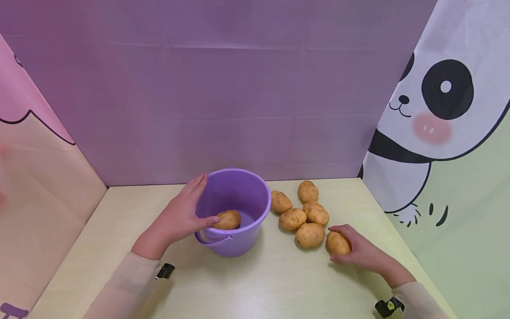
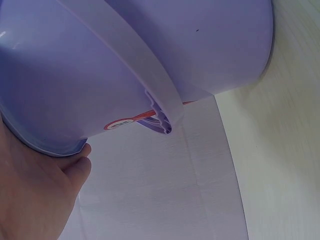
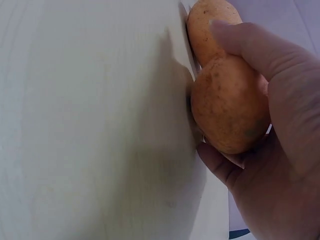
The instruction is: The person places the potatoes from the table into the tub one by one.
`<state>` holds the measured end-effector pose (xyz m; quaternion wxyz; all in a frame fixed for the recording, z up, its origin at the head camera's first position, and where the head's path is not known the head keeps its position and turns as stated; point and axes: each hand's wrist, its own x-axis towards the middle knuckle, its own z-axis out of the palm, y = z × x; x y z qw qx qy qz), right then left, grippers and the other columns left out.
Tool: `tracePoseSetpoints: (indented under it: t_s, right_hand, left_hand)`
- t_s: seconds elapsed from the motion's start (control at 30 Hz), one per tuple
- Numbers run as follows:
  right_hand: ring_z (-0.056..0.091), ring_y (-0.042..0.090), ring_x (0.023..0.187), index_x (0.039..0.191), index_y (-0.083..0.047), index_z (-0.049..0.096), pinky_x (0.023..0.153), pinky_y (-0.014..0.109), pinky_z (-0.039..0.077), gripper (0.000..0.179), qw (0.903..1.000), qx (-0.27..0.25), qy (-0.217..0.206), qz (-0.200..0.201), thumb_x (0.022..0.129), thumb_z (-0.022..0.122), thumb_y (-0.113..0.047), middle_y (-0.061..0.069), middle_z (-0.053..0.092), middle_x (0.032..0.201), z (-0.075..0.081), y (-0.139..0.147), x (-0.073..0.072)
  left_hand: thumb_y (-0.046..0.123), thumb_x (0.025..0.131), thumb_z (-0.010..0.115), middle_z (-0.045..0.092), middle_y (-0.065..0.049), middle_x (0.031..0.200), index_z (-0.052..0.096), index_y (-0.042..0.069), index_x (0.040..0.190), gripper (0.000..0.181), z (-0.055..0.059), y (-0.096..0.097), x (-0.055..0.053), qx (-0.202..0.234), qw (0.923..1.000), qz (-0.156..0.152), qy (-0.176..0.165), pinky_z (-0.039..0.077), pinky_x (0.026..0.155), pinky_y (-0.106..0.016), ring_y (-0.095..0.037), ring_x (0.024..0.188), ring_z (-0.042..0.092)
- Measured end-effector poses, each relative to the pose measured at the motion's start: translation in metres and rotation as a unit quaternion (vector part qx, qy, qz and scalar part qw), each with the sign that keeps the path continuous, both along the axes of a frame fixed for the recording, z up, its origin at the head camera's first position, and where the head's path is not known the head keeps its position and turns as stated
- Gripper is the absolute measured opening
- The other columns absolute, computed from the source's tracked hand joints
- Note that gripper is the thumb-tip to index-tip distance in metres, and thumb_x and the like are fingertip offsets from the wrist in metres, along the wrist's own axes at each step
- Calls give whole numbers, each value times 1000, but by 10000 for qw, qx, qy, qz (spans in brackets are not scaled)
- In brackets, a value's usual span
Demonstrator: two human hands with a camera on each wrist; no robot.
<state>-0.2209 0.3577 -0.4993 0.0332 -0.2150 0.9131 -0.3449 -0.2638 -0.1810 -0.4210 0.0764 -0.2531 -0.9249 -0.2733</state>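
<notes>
In the head view a purple bucket (image 1: 241,241) stands upright, a potato (image 1: 229,220) lying inside. My left hand (image 1: 182,215) holds the bucket at its left rim, thumb over the near edge and fingers along the far side. The left wrist view shows that hand (image 2: 37,182) against the rim, beside the bucket's wall (image 2: 220,45). At the right, my right hand (image 1: 360,250) grips a potato (image 1: 338,244) between thumb and fingers, low over the table. The right wrist view has this potato (image 3: 227,107) in the hand, another potato (image 3: 207,27) just beyond it.
Several loose potatoes (image 1: 310,235) lie grouped between the bucket and my right hand. The bucket's handle (image 1: 213,242) hangs down on its near side. A purple backdrop (image 1: 239,97) closes off the light wooden table (image 1: 263,288) behind, with printed panels at both sides.
</notes>
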Motion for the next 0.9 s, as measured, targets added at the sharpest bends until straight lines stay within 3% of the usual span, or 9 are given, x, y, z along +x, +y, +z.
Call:
tracePoseSetpoints:
  t_s: [0.17,0.43,0.67,0.9]
  right_hand:
    - [62,13,111,146,-4,61,91,31,58,69,9996,-64,260,-33,86,94,-15,9,63,133,5,0,-1]
    - [62,15,105,146,-1,59,86,30,58,67,9986,-181,461,-202,86,90,-9,9,62,131,21,1,-5]
    - [62,12,101,145,-5,60,83,28,58,65,9950,-146,987,-73,87,90,-5,8,62,127,30,-1,-16]
    - [62,14,102,147,-7,59,83,28,59,64,9938,-253,1070,145,90,88,-6,7,60,129,50,-12,-25]
  left_hand:
    - [53,93,86,17,-21,183,17,-4,174,121,0,0,0,-5,10000,-10,15,26,130,-67,-43,168,16]
    - [54,93,86,17,-21,183,17,-4,174,122,0,-1,0,6,10000,-4,12,27,130,-67,-44,168,17]
    - [51,93,87,17,-21,183,17,-4,174,120,2,-1,0,33,10000,48,-28,26,130,-68,-44,168,16]
    - [58,93,85,16,-20,183,19,-4,174,122,0,0,2,75,9999,47,-52,26,130,-67,-44,168,16]
